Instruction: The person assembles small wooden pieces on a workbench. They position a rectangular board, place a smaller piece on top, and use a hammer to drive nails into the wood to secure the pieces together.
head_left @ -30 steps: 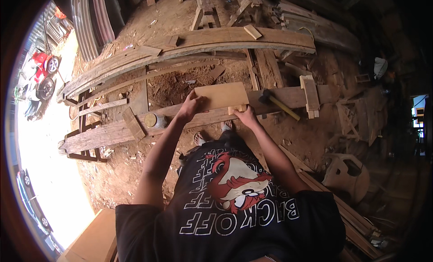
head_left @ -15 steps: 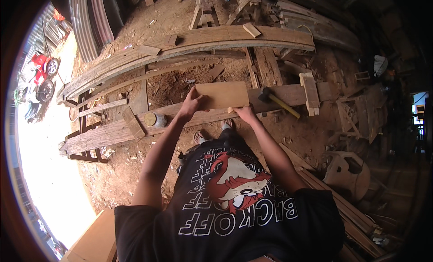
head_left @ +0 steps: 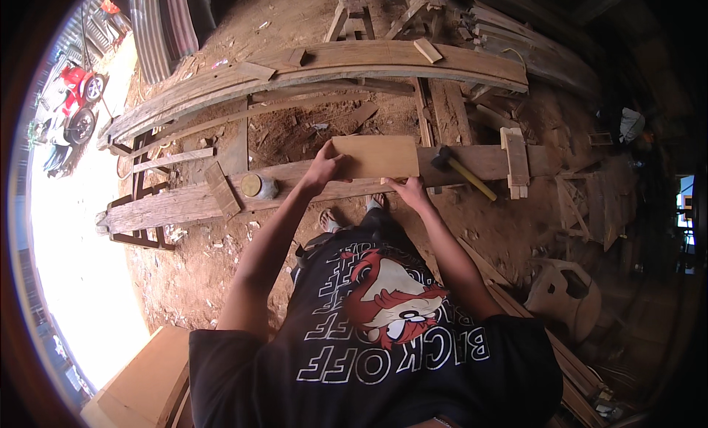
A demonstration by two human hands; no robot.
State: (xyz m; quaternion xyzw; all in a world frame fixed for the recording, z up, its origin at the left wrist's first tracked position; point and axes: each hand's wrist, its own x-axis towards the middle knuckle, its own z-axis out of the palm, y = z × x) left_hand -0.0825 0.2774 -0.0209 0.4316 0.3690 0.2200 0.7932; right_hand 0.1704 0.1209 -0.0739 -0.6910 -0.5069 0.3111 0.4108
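Board (head_left: 383,157), flat, rectangular, light wood: at the dial's centre, held over a plank tabletop (head_left: 158,207). Left hand (head_left: 324,168): clamped on the board's 9 o'clock end, thumb on the upper face. Right hand (head_left: 408,190): clamped on the near edge, toward the 4 o'clock corner. Hammer (head_left: 472,179), dark head, yellowish handle: on the tabletop, just past 3 o'clock. Jar (head_left: 259,188), yellowish lid: between 8 and 9 o'clock, with a wooden slat (head_left: 222,190) beyond, laid across the tabletop.
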